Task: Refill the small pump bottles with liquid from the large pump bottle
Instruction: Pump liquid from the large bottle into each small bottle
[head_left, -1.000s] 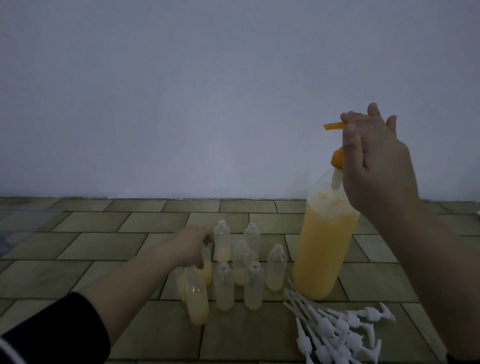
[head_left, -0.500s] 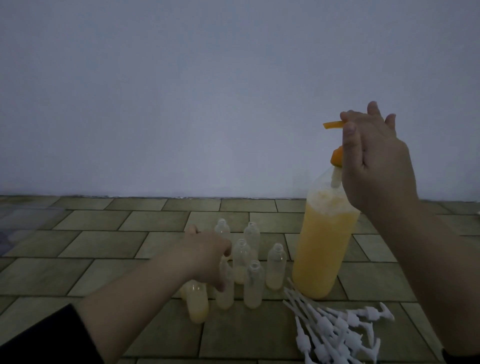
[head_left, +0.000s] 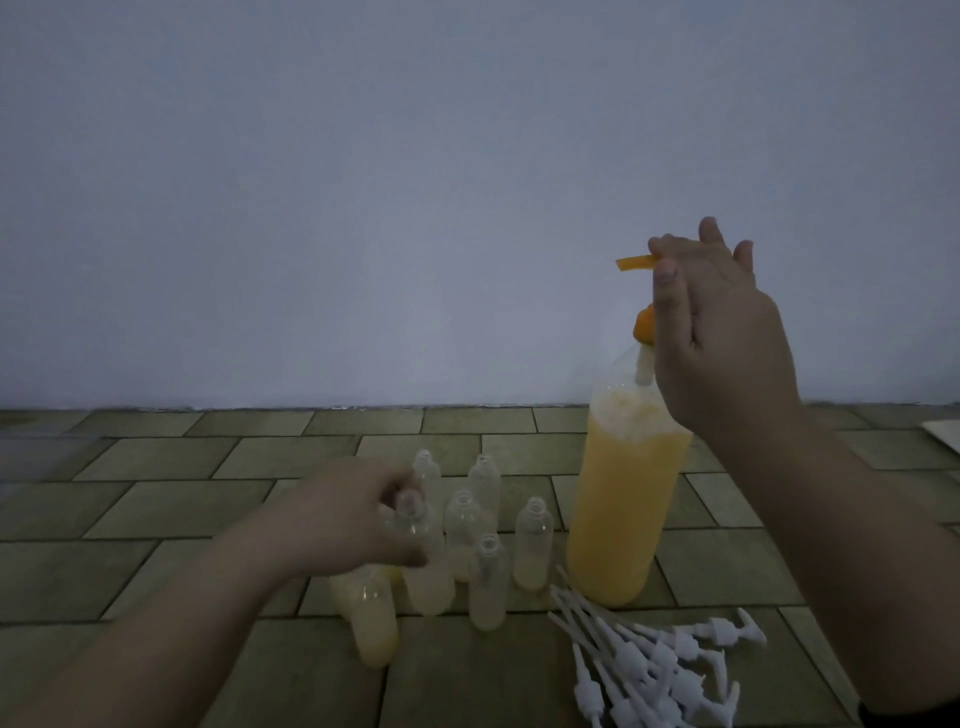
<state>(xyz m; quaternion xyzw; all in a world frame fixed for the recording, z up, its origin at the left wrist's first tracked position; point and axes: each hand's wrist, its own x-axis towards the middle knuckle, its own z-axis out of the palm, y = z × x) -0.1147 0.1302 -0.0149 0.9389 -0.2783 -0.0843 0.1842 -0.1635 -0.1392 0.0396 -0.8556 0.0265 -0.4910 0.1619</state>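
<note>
Left hand (head_left: 358, 519) grip closed on a small bottle (head_left: 415, 540); right hand (head_left: 717, 332) flat on the large bottle (head_left: 623, 499) pump (nozzle up-right). Next: mouth under nozzle.

orange large bottle (head_left: 623, 499) — white pumps (head_left: 670, 670), olive tiles (head_left: 171, 499)

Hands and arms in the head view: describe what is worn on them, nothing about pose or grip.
Both forearms are bare up to the frame edges. The left hand and the right hand wear no gloves, and no rings show in this dim light. A thin dark band, perhaps a cuff or strap, crosses the right arm at the bottom right corner.
</note>
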